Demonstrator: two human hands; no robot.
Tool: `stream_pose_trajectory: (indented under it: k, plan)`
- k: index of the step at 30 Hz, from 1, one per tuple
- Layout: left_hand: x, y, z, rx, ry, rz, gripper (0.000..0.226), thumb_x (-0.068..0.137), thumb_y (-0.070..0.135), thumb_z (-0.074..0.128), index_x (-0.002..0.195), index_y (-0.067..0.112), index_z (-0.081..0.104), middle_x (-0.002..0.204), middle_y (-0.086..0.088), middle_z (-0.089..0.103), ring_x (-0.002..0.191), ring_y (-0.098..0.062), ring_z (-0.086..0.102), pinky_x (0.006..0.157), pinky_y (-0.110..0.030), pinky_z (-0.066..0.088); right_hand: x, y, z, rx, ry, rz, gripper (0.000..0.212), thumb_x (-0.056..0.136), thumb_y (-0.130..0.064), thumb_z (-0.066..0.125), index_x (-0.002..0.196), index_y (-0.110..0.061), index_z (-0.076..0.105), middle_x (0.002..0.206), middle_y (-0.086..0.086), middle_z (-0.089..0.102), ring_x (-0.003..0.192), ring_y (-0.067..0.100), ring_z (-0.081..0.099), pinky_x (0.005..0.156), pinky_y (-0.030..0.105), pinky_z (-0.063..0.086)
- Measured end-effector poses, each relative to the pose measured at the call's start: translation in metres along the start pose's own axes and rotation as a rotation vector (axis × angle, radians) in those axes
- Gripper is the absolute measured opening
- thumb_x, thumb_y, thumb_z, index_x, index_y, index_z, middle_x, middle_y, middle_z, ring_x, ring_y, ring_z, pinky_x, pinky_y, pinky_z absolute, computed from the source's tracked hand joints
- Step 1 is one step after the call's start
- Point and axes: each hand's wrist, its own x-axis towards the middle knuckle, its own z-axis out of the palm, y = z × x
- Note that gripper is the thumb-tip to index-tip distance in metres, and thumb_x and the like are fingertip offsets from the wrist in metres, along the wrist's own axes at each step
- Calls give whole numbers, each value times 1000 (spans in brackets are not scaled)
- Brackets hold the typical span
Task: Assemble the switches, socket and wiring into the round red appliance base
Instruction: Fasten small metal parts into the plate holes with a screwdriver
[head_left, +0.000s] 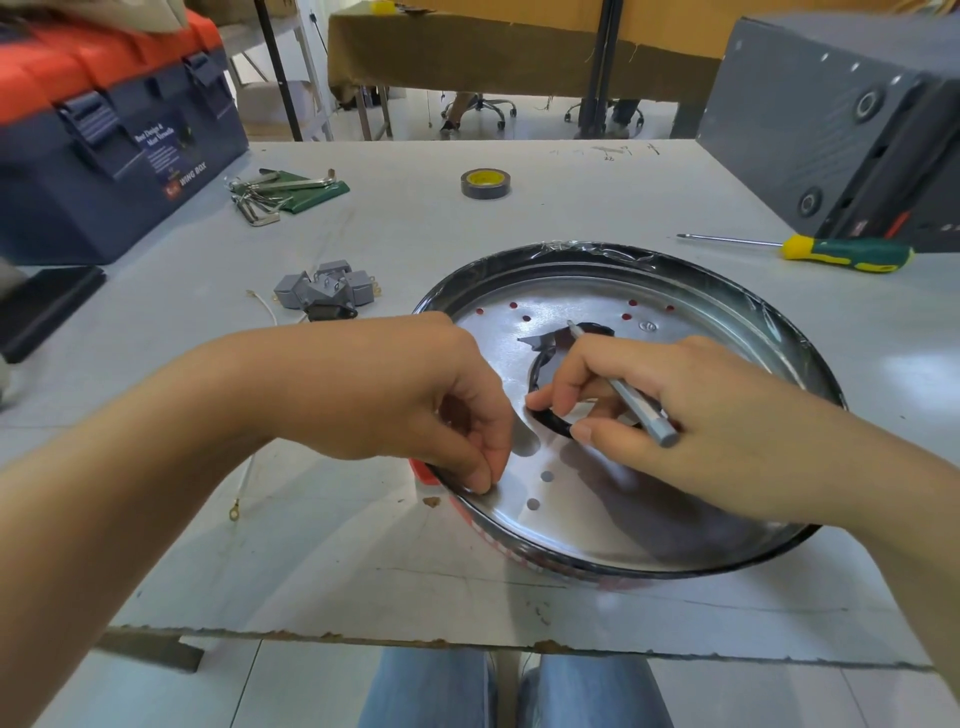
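Observation:
The round appliance base (691, 545) lies on the table with its shiny metal inside facing up and its red side wall showing at the near-left rim. My left hand (415, 395) rests on that near-left rim, fingertips pinched together on the metal. My right hand (670, 410) holds a thin grey metal tool (631, 397) like a pen, tip pointing at the black-edged central opening (550, 364). Several grey switches (324, 293) lie in a pile left of the base, with a white wire (267, 309) beside them. A ring terminal wire (236, 512) lies under my left forearm.
A blue and orange toolbox (109, 140) stands at the far left, hex keys on a green holder (283, 192) next to it. A tape roll (484, 183) sits mid-table, a yellow-green screwdriver (831, 252) at the right, a dark grey box (841, 119) behind it.

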Motion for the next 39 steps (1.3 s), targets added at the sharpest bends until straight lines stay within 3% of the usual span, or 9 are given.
stream_pose_trajectory:
  k: [3,7,10,12,15,20,26,34,39]
  plan:
    - [0,-2,1,2,16,20,3,80,27,73,82,26,73,79,4,71,76,-15,65,73,-38,52,0,-1,0,-4,2,7,6,83,-35,51,86,-40,51,102,-2,69,91,21,64,79,43,50]
    - [-1,-3,1,-51,21,14,4,80,25,74,82,28,74,79,7,71,77,-12,66,74,-33,52,0,-1,0,13,11,23,16,85,-45,44,93,-38,55,96,-2,69,90,25,63,81,45,49]
    - [0,-3,-2,-65,-12,0,8,80,22,73,84,29,75,81,7,72,77,-10,67,75,-30,52,0,-3,-2,109,100,15,32,85,-53,40,99,-33,59,96,-10,68,92,10,63,84,33,49]
    - [1,-2,-4,-63,-34,-18,9,79,21,74,83,29,75,80,8,72,75,-9,67,75,-31,53,1,-5,-3,238,191,-15,39,90,-57,36,98,-29,63,88,-8,69,81,7,65,78,26,52]
    - [3,0,-5,-64,-58,-44,9,77,21,75,81,28,74,74,12,71,70,-5,65,70,-23,52,3,-7,-7,439,269,-39,42,91,-46,37,88,-20,70,68,3,62,60,13,55,61,23,48]
    - [5,1,-7,-70,-91,-68,9,76,19,76,80,26,73,71,12,70,67,-4,65,68,-21,52,4,-15,-6,671,88,-48,10,83,-17,51,76,-14,58,58,11,63,50,19,55,52,24,46]
    - [5,1,-7,-71,-88,-47,7,76,21,76,76,26,71,69,10,69,65,-7,64,67,-25,51,11,-20,2,559,-14,-38,20,84,-10,66,66,-15,60,55,4,62,48,11,56,50,18,45]
    - [5,2,-7,-76,-75,-30,15,76,23,76,71,35,67,68,15,67,65,-4,63,65,-18,47,17,-24,1,420,-49,-28,18,83,-11,67,66,-14,61,55,-3,62,47,3,56,49,16,45]
    - [4,1,-6,-77,-73,-28,16,76,23,76,71,36,67,69,14,68,65,-4,63,67,-22,50,19,-27,-5,358,-105,-28,15,84,-13,67,70,-12,61,55,-6,62,48,3,56,51,17,46]
